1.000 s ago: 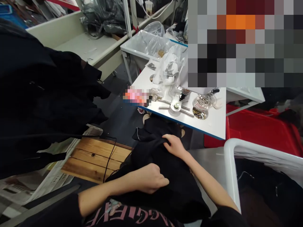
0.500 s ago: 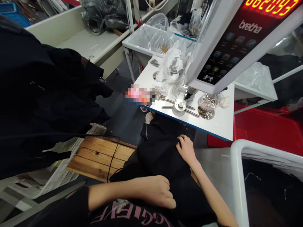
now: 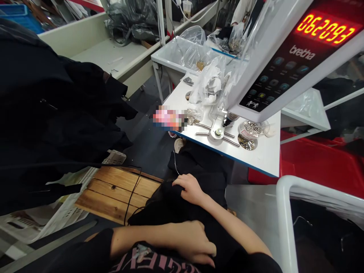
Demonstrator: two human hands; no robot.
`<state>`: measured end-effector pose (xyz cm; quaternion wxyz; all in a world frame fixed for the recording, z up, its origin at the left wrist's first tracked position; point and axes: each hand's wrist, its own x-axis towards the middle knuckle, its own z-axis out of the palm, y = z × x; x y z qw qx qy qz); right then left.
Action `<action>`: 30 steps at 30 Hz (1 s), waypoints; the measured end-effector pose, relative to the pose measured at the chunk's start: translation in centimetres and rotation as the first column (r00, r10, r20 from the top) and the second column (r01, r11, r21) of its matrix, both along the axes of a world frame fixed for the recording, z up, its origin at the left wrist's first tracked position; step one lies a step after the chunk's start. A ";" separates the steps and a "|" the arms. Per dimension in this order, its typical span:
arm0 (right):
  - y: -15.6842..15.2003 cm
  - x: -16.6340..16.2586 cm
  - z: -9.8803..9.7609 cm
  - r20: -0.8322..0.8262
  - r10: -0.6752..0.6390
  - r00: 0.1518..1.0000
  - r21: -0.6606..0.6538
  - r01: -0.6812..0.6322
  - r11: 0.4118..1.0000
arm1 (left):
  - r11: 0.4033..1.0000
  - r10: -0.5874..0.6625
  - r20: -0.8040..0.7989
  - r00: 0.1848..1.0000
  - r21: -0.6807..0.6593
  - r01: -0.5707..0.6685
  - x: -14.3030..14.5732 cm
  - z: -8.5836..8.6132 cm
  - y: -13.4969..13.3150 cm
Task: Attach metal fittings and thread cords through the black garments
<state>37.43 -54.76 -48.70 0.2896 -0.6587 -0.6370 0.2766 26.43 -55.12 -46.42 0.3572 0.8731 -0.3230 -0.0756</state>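
Black cloth, apparently a garment (image 3: 199, 163), is spread over my lap and reaches up toward the worktable's near edge. My right hand (image 3: 192, 189) is on the upper part of this cloth, its fingers bent down into the fabric. Closer to my body, my left hand (image 3: 193, 240) is curled with its fingertips turned down against the black cloth; what lies inside the fingers is mostly hidden. A thin pale cord or wire (image 3: 175, 163) curves along the cloth just beyond my right hand.
A white worktable (image 3: 264, 151) carries a fastening machine (image 3: 273, 72), a tub of small metal parts (image 3: 251, 129) and plastic bags (image 3: 210, 81). Dark garments (image 3: 57, 125) hang at left beside a wooden board (image 3: 113, 189). At right stands a white bin (image 3: 284, 220) with dark clothes.
My right hand has moved left across the black garment, toward the pale cord. My left hand has shifted slightly right and down. The camera view has tilted a little.
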 end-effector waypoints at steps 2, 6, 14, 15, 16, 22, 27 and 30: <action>-1.0 0.5 2.2 -0.319 -0.164 0.933 0.103 0.206 0.973 | 0.997 0.014 0.007 1.000 -0.071 -0.014 -0.8 0.7 1.3; -4.9 3.5 6.5 -0.668 -0.372 0.645 0.173 0.620 0.765 | 0.990 0.100 -0.022 0.995 -0.101 -0.101 -3.1 0.8 3.2; -15.2 9.4 1.6 -0.165 -0.666 0.728 0.026 0.678 0.735 | 0.917 0.378 -0.563 0.735 0.116 -0.382 -3.8 5.1 9.9; -16.4 9.4 0.6 -0.048 -0.654 0.755 -0.058 0.651 0.757 | 0.879 0.454 -0.601 0.657 0.182 -0.441 -3.6 5.2 11.1; -17.5 9.3 -0.2 0.009 -0.615 0.788 -0.163 0.608 0.777 | 0.835 0.528 -0.611 0.590 0.246 -0.493 -3.3 5.0 12.1; -20.0 8.8 -0.5 -0.170 -0.588 0.791 -0.586 0.399 0.705 | 0.529 0.837 -0.200 0.509 0.532 -0.661 -0.8 0.3 14.4; -16.3 9.3 1.1 0.138 -0.622 0.771 -0.264 0.634 0.727 | 0.567 0.816 -0.307 0.490 0.592 -0.573 1.1 -2.8 13.9; -12.3 8.6 2.9 0.339 -0.499 0.798 -0.110 0.560 0.821 | 0.595 0.800 -0.362 0.478 0.573 -0.563 1.4 -3.1 12.7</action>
